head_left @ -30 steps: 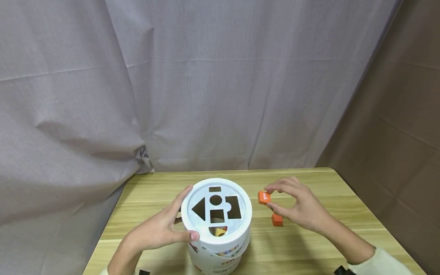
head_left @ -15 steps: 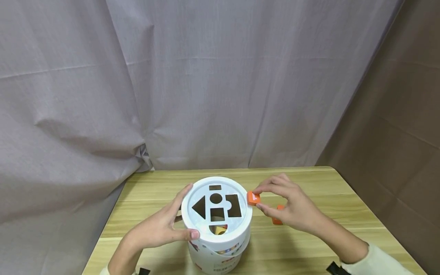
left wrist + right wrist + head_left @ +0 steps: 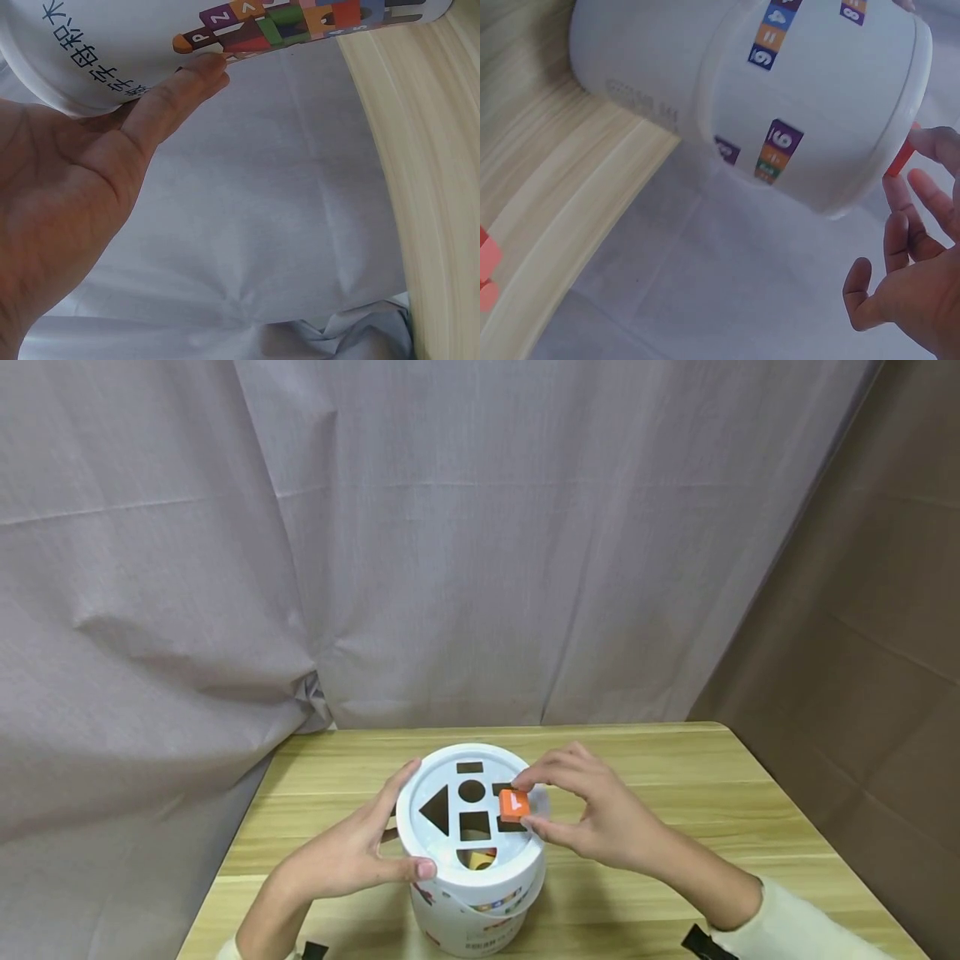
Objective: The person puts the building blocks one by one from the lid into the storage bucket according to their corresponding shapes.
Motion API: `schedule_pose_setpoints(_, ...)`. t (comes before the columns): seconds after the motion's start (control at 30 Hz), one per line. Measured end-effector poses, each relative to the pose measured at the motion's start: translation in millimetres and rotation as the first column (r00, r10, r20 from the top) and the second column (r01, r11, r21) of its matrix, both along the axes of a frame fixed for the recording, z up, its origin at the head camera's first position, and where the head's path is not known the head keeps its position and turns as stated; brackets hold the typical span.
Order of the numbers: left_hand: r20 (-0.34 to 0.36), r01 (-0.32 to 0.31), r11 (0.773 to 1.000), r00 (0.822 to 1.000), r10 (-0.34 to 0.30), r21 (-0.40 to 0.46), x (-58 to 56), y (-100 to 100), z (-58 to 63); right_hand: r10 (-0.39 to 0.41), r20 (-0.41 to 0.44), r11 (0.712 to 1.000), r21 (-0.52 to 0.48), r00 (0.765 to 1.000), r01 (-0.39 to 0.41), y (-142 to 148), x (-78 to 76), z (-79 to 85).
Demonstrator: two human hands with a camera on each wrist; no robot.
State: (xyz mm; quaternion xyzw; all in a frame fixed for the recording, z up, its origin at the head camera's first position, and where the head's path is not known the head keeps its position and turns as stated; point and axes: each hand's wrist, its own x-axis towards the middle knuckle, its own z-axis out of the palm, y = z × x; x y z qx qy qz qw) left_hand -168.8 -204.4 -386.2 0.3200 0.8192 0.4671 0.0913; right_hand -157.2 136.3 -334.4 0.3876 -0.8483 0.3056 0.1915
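Note:
A white bucket (image 3: pixel 468 920) with printed letters and pictures stands on the table, its lid (image 3: pixel 495 767) pierced by several shaped holes. Yellow and red pieces show through the half-round hole. My left hand (image 3: pixel 337 858) rests against the bucket's left side, thumb at the rim and fingers lying fairly straight along the wall in the left wrist view. Between thumb and fingertips, my right hand (image 3: pixel 603 818) pinches an orange block (image 3: pixel 513 806) with a white mark. That block is over the notched hole at the lid's right; whether it touches the lid I cannot tell.
Another orange-red block (image 3: pixel 486 255) lies on the wooden table (image 3: pixel 675 768), cut off at the right wrist view's edge and hidden behind the right hand in the head view. Grey curtains (image 3: pixel 450 543) hang behind the table and a brownish one (image 3: pixel 862 610) at the right.
My right hand has carried the orange block leftward from beside the bucket to over the lid. The left hand and the bucket have stayed put.

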Motion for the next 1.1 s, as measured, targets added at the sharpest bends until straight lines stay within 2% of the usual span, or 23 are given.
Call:
schedule_pose_setpoints(0.23,0.017,-0.010,1.000,1.000,0.010,-0.010,0.2,-1,-0.1,0.079,-0.014,0.997,-0.015,0.997,-0.079,-23,-1.5,-1.7)
schedule_pose_setpoints(0.4,0.021,-0.004,1.000,1.000,0.005,-0.010,0.7,-1,-1.5,0.097,-0.004,0.995,0.006,0.995,-0.097,-33,-2.4,-6.6)
schedule_pose_setpoints(0.73,0.011,0.004,1.000,1.000,-0.004,-0.008,0.2,-1,0.0,0.048,0.047,0.998,0.031,0.998,-0.050,-38,-0.4,-10.1)
schedule_pose_setpoints(0.9,0.008,-0.003,1.000,1.000,0.003,-0.015,-0.9,-1,-0.4,0.037,-0.001,0.998,0.042,0.999,-0.037,-36,-1.9,-9.4)
schedule_pose_setpoints(1.1,-0.011,-0.002,1.000,1.000,0.002,-0.023,-0.4,-2,-1.3,-0.023,-0.045,1.000,0.019,0.999,0.024,-21,-2.5,-6.2)
